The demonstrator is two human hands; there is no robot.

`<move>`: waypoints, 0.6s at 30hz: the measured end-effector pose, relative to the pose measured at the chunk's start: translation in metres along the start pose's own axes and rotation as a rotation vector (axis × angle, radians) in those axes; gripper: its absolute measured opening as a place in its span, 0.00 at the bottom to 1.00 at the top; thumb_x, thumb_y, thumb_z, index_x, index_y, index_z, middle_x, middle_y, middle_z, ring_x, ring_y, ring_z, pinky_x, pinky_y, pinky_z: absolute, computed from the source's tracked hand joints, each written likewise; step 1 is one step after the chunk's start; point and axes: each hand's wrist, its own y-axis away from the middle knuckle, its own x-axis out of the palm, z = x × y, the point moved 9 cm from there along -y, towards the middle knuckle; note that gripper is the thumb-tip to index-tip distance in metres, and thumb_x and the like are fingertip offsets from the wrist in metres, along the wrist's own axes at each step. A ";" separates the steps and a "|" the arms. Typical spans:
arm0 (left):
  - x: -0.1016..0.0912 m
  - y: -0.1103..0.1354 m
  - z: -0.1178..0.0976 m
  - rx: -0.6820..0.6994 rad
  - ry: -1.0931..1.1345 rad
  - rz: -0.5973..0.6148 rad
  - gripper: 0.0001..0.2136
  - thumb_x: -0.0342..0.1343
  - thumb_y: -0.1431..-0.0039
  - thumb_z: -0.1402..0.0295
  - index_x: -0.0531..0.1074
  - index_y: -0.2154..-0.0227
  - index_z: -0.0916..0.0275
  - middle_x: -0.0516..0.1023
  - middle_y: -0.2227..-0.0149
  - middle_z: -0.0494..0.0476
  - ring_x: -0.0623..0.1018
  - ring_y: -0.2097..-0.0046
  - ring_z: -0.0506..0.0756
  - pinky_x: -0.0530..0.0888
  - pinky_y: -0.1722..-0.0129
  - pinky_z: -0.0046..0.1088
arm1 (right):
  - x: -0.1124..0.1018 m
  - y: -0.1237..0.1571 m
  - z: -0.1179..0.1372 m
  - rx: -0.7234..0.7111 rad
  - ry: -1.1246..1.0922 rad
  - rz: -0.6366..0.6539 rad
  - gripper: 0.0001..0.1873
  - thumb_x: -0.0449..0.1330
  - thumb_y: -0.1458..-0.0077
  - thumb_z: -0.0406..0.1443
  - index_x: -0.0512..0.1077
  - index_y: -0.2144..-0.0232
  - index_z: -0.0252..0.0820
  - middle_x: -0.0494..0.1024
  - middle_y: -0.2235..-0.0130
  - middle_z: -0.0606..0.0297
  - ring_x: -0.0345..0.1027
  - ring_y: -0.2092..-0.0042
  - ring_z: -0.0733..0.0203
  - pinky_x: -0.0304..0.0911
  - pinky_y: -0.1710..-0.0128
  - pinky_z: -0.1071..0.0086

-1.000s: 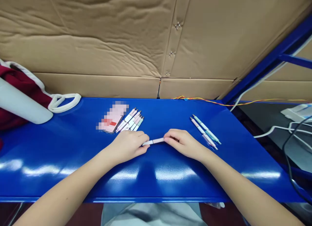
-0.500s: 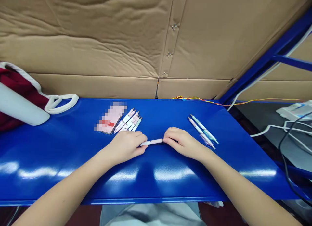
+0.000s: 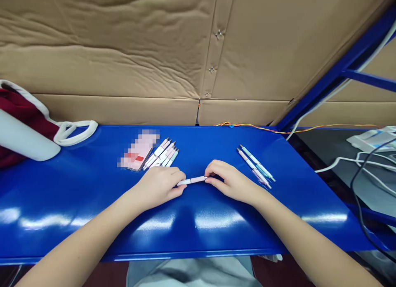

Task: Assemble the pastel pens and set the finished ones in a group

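A white and pink pen (image 3: 192, 180) is held level between my two hands just above the blue table (image 3: 93, 196). My left hand (image 3: 161, 184) pinches its left end with closed fingers. My right hand (image 3: 228, 180) is closed round its right end. Several similar pens (image 3: 162, 155) lie in a bunch behind my left hand, beside a pink card-like item (image 3: 137, 155). A few more pens (image 3: 255, 166) lie side by side to the right of my right hand.
A cardboard wall (image 3: 154, 52) backs the table. At the far left lie a white cylinder (image 3: 21, 140), red cloth and a white strap (image 3: 74, 128). Cables and a blue frame bar (image 3: 334, 68) run along the right side.
Both hands keep their hold on the pen and have barely moved; the right hand has closed in a little, so less of the pen shows between them.
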 end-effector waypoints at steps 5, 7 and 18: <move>-0.002 0.000 0.001 -0.006 0.006 -0.041 0.08 0.49 0.38 0.64 0.71 0.68 0.60 0.75 0.71 0.50 0.75 0.69 0.52 0.65 0.71 0.26 | 0.005 -0.002 -0.001 -0.008 0.052 0.014 0.11 0.48 0.37 0.34 0.68 0.67 0.39 0.71 0.67 0.61 0.63 0.63 0.60 0.60 0.60 0.66; -0.004 0.001 0.001 -0.005 0.017 -0.063 0.08 0.48 0.38 0.64 0.71 0.67 0.60 0.76 0.70 0.50 0.75 0.69 0.52 0.66 0.71 0.26 | 0.007 -0.002 -0.001 -0.009 0.061 0.018 0.12 0.47 0.36 0.35 0.68 0.68 0.39 0.71 0.68 0.61 0.63 0.64 0.60 0.60 0.61 0.66; -0.008 0.002 0.002 -0.018 0.041 -0.094 0.09 0.47 0.36 0.62 0.70 0.62 0.59 0.76 0.66 0.51 0.75 0.66 0.52 0.67 0.68 0.27 | -0.006 0.000 0.000 -0.005 -0.006 -0.091 0.07 0.51 0.38 0.37 0.67 0.66 0.40 0.70 0.67 0.62 0.64 0.64 0.62 0.60 0.63 0.69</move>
